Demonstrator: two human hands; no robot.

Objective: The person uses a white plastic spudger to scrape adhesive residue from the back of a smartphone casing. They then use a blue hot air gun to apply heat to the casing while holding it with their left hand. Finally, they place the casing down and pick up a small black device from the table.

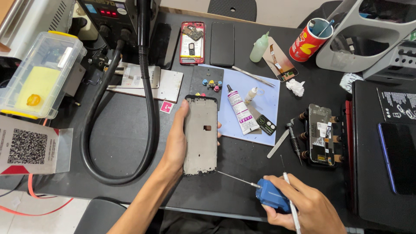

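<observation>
Right hand (303,203), bottom right of the frame, is closed round a small blue tool (272,196) with a thin metal needle tip (236,179) aimed left toward the frame's lower end; a slim white-handled probe (291,201) is pinched in the same grip. Tip not touching anything yet, just near the lower right corner. Left hand (175,141), centre of frame, is wrapped round the left edge of a bare phone frame (200,135), thumb on the near side, fingertips (218,125) showing past the right edge; frame held up off the black bench (121,138), grey inner face toward me, no screen on it, one small cutout mid-plate. My read: strip-down is done, and adhesive on the rim isn't laid yet as far as I can see, so bonding and fitting a display are left. Just right of the frame, on the pale blue mat (264,93): white glue tube (239,110), a small dropper bottle (251,94), tweezers (253,76). Further right, a phone clamped with small clips (320,134), screwdriver (294,141) beside it. Upper centre: opened red phone (192,42), dark screen panel (222,43), green squeeze bottle (259,47). Left of centre, thick black hose (149,99) loops down from the hot-air station (108,15) at top left; clear plastic box (41,73) at far left.
</observation>
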